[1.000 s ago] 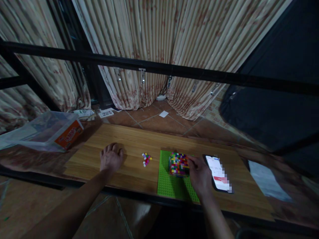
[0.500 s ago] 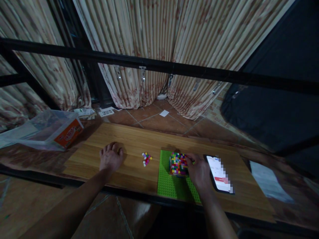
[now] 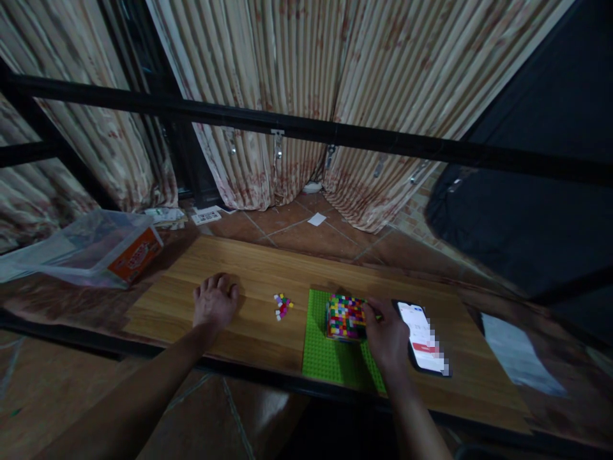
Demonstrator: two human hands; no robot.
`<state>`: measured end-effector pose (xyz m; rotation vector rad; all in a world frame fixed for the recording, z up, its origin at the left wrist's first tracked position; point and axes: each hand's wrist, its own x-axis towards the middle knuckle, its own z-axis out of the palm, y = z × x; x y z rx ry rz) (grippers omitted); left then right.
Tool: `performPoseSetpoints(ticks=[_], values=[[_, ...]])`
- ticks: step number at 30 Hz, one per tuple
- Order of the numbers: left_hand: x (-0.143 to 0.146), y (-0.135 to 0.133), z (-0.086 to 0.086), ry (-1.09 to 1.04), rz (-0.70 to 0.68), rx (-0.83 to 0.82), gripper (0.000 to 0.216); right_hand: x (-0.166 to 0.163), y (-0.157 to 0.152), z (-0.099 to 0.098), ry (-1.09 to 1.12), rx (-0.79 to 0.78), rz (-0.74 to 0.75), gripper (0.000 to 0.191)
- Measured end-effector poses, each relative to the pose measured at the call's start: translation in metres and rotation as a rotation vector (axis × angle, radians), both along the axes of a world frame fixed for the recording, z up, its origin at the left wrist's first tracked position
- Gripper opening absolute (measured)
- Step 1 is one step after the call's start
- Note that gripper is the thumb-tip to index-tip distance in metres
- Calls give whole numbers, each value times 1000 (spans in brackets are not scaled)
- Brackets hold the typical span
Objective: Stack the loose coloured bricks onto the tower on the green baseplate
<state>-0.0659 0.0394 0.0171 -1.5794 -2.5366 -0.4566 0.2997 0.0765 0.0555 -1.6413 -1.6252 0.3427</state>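
My left hand [image 3: 215,303] lies palm down on the wooden tabletop, fingers apart, holding nothing. To its right is a small scatter of loose toy bricks [image 3: 282,308] in white, yellow, purple, red and other colours. A block built from many small coloured bricks [image 3: 345,316] stands on the green baseplate [image 3: 320,358]. At the right edge of this block is my right hand [image 3: 387,332], with thumb and fingers drawn together in a pinch. What sits between those fingertips is too small and dark to make out.
Close to the right hand lies a phone [image 3: 421,338] with a lit screen. Farther right is a white paper sheet [image 3: 522,354]. A clear plastic bin [image 3: 90,255] with an orange label stands at the left. A black metal bar [image 3: 297,124] crosses before the curtains [image 3: 297,57].
My right hand has shifted slightly right and toward me along the brick block's edge. The left hand, the loose bricks and the baseplate stay in place; the whole view moves a little.
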Motion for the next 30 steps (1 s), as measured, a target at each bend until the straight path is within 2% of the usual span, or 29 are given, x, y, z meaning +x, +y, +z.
performPoseSetpoints(ticks=[6,14,30], values=[[-1,0,-1,12,-4,15,47,-3,12,-5,131,-16,-10,49],[-2,1,-4,14,5,9,48,-11,18,-10,308,-151,11,48],[-1,1,-2,15,13,-3,49,-13,18,-13,205,-106,22,46]])
